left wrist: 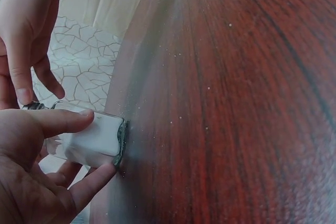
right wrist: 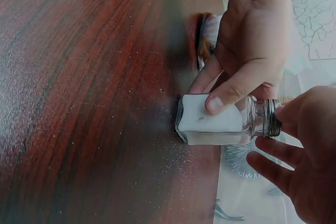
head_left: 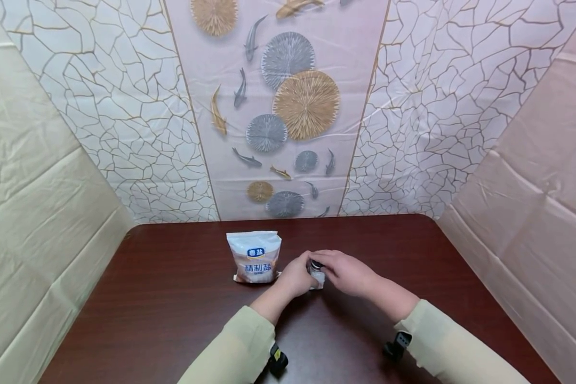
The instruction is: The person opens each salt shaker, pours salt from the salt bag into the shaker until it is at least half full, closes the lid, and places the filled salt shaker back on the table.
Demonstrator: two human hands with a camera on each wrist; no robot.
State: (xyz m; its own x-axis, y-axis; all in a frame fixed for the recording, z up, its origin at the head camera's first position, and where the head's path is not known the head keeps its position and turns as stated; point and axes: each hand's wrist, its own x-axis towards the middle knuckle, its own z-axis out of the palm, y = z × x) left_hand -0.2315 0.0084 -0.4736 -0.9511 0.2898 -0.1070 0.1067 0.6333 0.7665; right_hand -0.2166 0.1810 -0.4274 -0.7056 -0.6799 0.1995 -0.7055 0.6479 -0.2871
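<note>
A small glass salt shaker (right wrist: 210,121) stands upright on the dark wooden table, partly filled with white salt. Its dark metal cap (right wrist: 273,118) is on the neck. My left hand (head_left: 295,276) grips the glass body from the side, thumb across the front, as the left wrist view also shows. At the top, my right hand (head_left: 348,272) holds the cap at its edge with its fingertips, while its other fingers (right wrist: 275,169) spread loosely beside the neck. To the left of my left hand stands a white and brown bag of salt (head_left: 255,258) with blue print.
White grains (right wrist: 176,163) lie scattered on the table (head_left: 173,298) around the shaker's base. A patterned cloth wall (head_left: 288,160) rises behind the table's far edge, and beige cloth (head_left: 533,213) hangs on both sides.
</note>
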